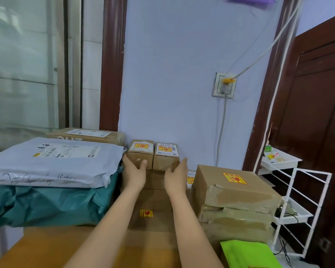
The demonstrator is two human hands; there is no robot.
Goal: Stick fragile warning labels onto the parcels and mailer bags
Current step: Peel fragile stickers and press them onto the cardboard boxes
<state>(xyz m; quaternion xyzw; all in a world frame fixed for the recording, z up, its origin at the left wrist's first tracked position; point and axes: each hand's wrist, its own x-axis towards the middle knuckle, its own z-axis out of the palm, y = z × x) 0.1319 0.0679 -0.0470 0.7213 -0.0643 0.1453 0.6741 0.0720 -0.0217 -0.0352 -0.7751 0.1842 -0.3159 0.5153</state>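
Two small cardboard boxes stand side by side against the wall, each with a yellow fragile label on top: the left box (140, 153) and the right box (166, 156). My left hand (134, 172) rests against the left box, thumb on its front, fingers along its left side. My right hand (176, 176) is held open by the right box's right corner, fingers straight. Below them lies a larger brown box (153, 205) with a small yellow label (145, 213). To the right a stack of cardboard parcels (234, 192) carries a yellow label (234, 178).
Left: a grey mailer bag (52, 161) lies on a teal bag (46, 204), with a flat carton (85, 134) behind. A green mailer (248, 254) lies at bottom right. A white wire rack (292, 200) stands right, beside a dark door. A wall socket (224, 84) with cable is above.
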